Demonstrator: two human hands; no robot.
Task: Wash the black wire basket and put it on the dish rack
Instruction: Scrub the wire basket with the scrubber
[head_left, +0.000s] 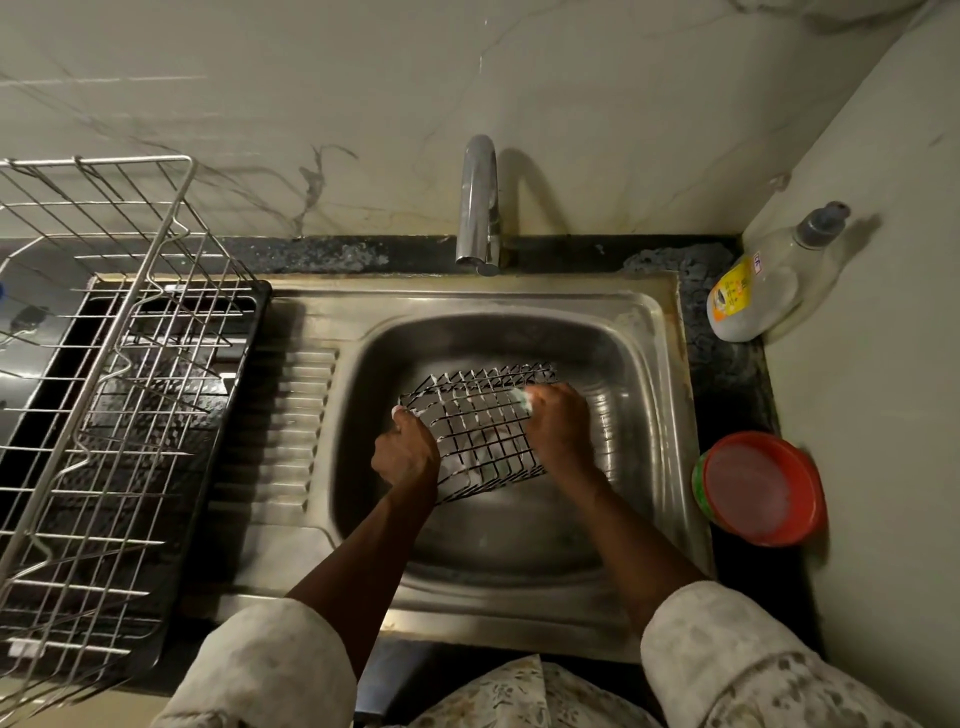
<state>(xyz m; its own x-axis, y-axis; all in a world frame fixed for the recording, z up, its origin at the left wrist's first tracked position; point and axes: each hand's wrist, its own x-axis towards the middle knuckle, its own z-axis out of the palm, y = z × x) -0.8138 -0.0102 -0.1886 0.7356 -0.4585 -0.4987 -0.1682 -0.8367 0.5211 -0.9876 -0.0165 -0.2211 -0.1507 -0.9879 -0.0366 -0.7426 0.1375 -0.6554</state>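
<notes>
Black on steel: black wire basket (483, 415) low in the bowl of the sink (519, 299), tilted, grid turned up toward the camera, white foam clinging to several wires. Gripped at its left edge by the left hand (406, 453), fingers curled round the wire, thumb tip capped with foam. Met at its upper right corner by the right hand (560, 432), fingers closed round a small pale pad (524, 399), foamy too and pressed against the wires; somewhat blurred, so the exact hold on the pad hard to make out.

Behind the bowl, chrome tap (478, 202), spout hanging over the far rim. Left of the bowl, ribbed drainboard (293, 415), then dish rack (130, 332) of bare silver wire standing in a black tray (236, 405), well apart from the basket.

Right of the sink, on the dark speckled worktop (727, 384): clear soap bottle (763, 291) with a yellow label, leaning into the wall corner; nearer, a red tub (761, 491) with a green band on its side.

Along the bottom edge, two pale patterned sleeves (270, 670), pushed back to the elbows.
</notes>
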